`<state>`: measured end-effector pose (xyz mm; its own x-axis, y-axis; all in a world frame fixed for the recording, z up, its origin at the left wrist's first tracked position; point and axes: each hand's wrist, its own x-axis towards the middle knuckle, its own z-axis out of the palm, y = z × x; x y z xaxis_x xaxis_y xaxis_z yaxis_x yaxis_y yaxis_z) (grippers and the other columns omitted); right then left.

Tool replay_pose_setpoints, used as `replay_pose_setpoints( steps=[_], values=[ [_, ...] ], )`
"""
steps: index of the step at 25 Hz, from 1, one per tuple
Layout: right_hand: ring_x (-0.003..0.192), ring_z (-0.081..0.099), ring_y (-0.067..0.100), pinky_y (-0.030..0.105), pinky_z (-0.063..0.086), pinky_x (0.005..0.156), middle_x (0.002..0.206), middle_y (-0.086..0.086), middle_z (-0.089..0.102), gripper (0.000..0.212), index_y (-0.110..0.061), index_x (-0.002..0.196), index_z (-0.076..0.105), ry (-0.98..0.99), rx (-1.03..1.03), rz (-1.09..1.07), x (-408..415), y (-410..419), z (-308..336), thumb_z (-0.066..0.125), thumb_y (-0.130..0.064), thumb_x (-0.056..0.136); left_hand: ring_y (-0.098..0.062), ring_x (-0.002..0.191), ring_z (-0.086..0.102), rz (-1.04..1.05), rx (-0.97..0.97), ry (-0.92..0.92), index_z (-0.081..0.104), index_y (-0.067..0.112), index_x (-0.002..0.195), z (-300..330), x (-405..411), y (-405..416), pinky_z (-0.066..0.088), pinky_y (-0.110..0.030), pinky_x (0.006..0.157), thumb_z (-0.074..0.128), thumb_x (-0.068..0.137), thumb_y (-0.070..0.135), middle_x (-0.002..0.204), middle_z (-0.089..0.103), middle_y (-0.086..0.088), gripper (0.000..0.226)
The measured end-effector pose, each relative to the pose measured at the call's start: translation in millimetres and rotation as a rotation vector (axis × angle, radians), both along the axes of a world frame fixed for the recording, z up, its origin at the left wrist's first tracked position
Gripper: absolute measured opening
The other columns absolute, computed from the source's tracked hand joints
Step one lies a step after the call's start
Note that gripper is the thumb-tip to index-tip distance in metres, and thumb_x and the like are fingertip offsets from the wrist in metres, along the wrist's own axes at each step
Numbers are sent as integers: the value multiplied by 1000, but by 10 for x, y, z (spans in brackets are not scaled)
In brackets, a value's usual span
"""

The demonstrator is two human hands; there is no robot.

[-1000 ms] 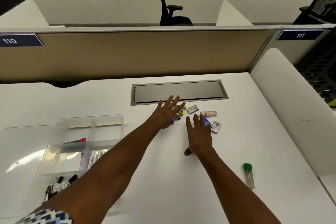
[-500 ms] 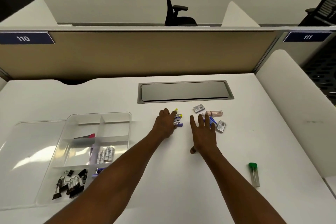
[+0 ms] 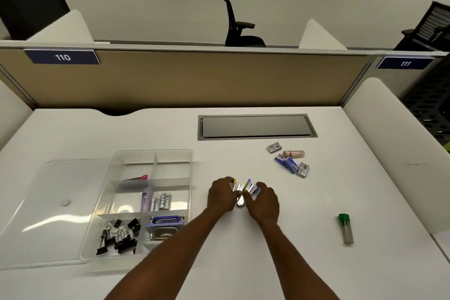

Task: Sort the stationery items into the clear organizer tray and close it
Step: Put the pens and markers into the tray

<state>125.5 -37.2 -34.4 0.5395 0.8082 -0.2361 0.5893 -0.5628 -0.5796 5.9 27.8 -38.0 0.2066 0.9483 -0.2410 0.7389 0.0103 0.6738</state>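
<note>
The clear organizer tray (image 3: 155, 153) stands open at the left of the white desk, holding black binder clips, batteries, a purple stapler and a pink item in separate compartments. Its clear lid (image 3: 56, 214) lies flat to the left of it. Right of the tray, my left hand (image 3: 220, 196) and my right hand (image 3: 264, 201) curl around a small bunch of coloured clips (image 3: 243, 190) with yellow, blue and silver parts. Further right lie small grey boxes (image 3: 274, 147), a pink tube (image 3: 293, 154) and a blue packet (image 3: 286, 163). A green-capped tube (image 3: 345, 228) lies at the right.
A grey metal cable hatch (image 3: 257, 126) is set into the desk behind the items. A tan partition (image 3: 182, 80) closes off the back, and a white divider (image 3: 399, 143) runs along the right edge. Office chairs stand beyond.
Both hands have drawn back toward me from the far pile, dragging the coloured clips along and closing together around them. The boxes, pink tube and blue packet stayed behind.
</note>
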Motion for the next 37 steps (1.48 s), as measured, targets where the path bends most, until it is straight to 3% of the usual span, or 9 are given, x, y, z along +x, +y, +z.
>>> replay_pose_setpoints(
  steps=[6, 12, 14, 17, 20, 26, 30, 34, 37],
  values=[
    [97, 63, 25, 34, 50, 81, 102, 4, 63, 34, -21, 109, 60, 25, 92, -80, -209, -139, 70, 74, -37, 82, -25, 98, 60, 5, 53, -24, 56, 13, 106, 83, -114, -335, 50, -35, 83, 70, 77, 25, 107, 60, -6, 34],
    [109, 61, 35, 39, 49, 89, 118, 16, 64, 55, -16, 136, 51, 42, 174, -116, -431, -300, -40, 70, -31, 86, -24, 109, 60, -6, 99, -109, 53, 17, 128, 242, -226, -605, 48, -33, 89, 58, 84, 23, 115, 65, -6, 44],
    [111, 61, 36, 40, 48, 90, 121, 16, 63, 68, -13, 141, 48, 49, 139, -70, -486, -307, -45, 75, -29, 81, -23, 105, 62, 20, 117, -190, 62, 16, 118, 342, -314, -546, 50, -31, 87, 59, 85, 19, 113, 67, -6, 33],
    [108, 62, 35, 39, 49, 89, 117, 14, 67, 59, -12, 136, 53, 45, 135, -39, -638, -302, 19, 75, -27, 83, -20, 87, 67, 74, 120, -371, 71, 12, 94, 505, -530, -427, 55, -29, 76, 69, 80, 11, 94, 73, -6, 13],
    [100, 66, 31, 39, 51, 91, 112, 11, 72, 51, -16, 129, 61, 285, 214, -187, -787, -253, 125, 78, -18, 81, -11, 74, 65, 134, 128, -490, 71, 17, 88, 647, -782, -400, 54, -22, 70, 76, 74, 9, 84, 73, 0, 17],
    [89, 70, 23, 35, 60, 70, 105, 4, 71, 44, -18, 121, 67, 738, 385, -217, -1188, -86, 403, 77, -1, 81, -2, 86, 69, 255, 67, -535, 71, 24, 103, 814, -1504, -209, 56, -16, 76, 84, 72, 14, 96, 74, 8, 35],
    [80, 73, 5, 13, 54, 54, 93, -7, 77, 43, -18, 112, 72, 837, 403, -107, -1516, -57, 418, 74, 9, 78, -9, 83, 70, 327, 147, -423, 74, 16, 100, 1016, -2076, 127, 55, -20, 76, 85, 71, 10, 92, 75, 3, 32],
    [79, 73, 6, 15, 55, 58, 98, 0, 76, 43, -22, 108, 73, 840, 370, -71, -1812, -93, 343, 75, 8, 77, -25, 92, 69, 240, 236, -191, 74, 4, 100, 1114, -2483, 465, 55, -34, 84, 76, 76, 0, 98, 75, -13, 25],
    [82, 74, 14, 30, 62, 70, 101, 2, 75, 43, -20, 116, 71, 811, 358, -69, -1861, -80, 330, 77, 3, 79, -31, 100, 66, 103, 263, -24, 73, 2, 104, 1076, -2617, 613, 52, -37, 87, 66, 82, -2, 105, 73, -17, 23]
  ],
)
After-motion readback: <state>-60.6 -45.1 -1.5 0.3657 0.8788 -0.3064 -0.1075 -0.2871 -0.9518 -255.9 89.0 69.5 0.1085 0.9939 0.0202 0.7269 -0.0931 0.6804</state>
